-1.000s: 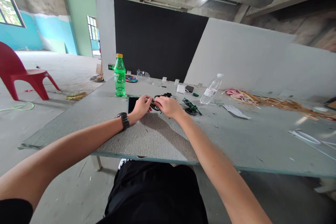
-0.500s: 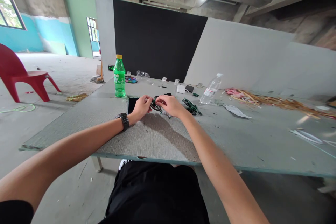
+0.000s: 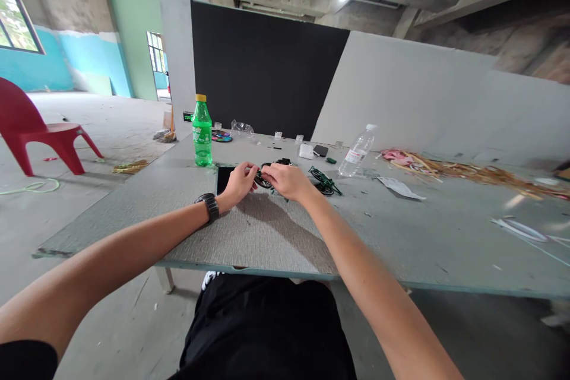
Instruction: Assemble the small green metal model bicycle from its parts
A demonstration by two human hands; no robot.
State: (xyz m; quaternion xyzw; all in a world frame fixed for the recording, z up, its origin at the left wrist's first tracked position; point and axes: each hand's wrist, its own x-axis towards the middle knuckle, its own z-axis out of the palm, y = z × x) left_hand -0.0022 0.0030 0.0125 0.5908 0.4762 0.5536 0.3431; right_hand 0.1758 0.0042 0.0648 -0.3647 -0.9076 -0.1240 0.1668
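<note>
Between my hands, just above the table, is a small dark spoked wheel with a bit of green part by it, like a piece of a model bicycle. The fingers of my left hand are closed on its left side. My right hand pinches at its right side, and the fingertips hide the contact. Small black parts lie just behind my right hand. Right of it rests a green and black model bicycle. A dark flat panel is partly covered by my left hand.
A green drink bottle stands left of my hands, and a clear water bottle stands to the right. Behind are a white case and a dark box. A paper sheet and wood strips lie rightward on the table.
My right fingers have shifted slightly left and closed in over the wheel. My left hand has barely moved.
</note>
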